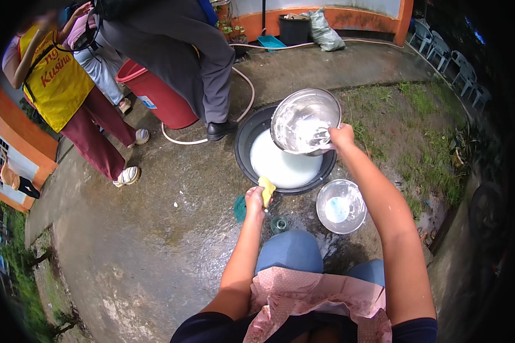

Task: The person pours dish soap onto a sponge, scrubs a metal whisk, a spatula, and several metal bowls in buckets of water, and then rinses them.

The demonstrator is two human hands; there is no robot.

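My right hand (341,136) grips the rim of a metal bowl (304,115), which is tilted over a black basin (243,155). White suds streak the bowl's inside. Cloudy whitish water (283,165) fills much of the basin. In my left hand (254,201) is a yellow sponge (266,191), held just outside the basin's near rim. A green scouring pad (240,209) lies on the wet concrete beside that hand. Closer to my knee is a small green glass container (279,224). A second bowl (358,195), with a bluish-white patch inside, rests right of it.
A person in a yellow apron (58,77) and another in grey trousers (214,73) stand nearby. Between them is a red bin (163,100). A hose (252,92) curves across the concrete. Farther off are a sack (326,32), a black bucket (293,31) and several plastic chairs (440,49).
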